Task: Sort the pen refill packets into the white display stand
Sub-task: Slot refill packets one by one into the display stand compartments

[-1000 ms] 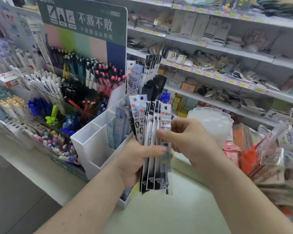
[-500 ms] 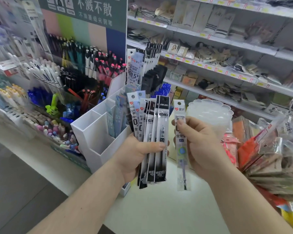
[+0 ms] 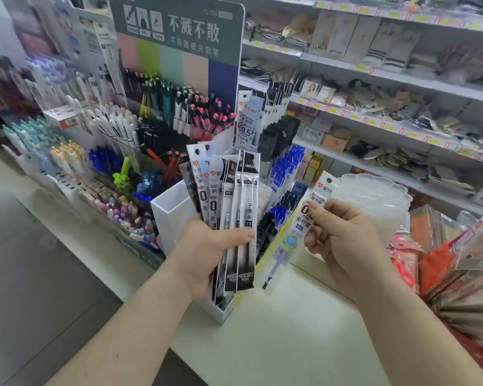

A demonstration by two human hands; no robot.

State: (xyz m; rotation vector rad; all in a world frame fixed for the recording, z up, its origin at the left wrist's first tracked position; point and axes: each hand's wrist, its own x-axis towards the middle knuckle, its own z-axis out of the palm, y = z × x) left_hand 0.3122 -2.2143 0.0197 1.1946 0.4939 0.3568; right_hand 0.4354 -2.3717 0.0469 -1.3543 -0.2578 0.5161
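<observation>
The head view shows a bunch of pen refill packets [image 3: 236, 218] fanned out and standing up in the left hand [image 3: 207, 252], whose thumb and fingers curl round them. The right hand [image 3: 343, 240] pinches one single packet [image 3: 293, 235], tilted, just beside the bunch. Right behind the bunch sits the white display stand [image 3: 173, 215] on a pale counter [image 3: 276, 344]. More packets stick up from the stand. Racks of pens [image 3: 109, 140] stand to the left.
</observation>
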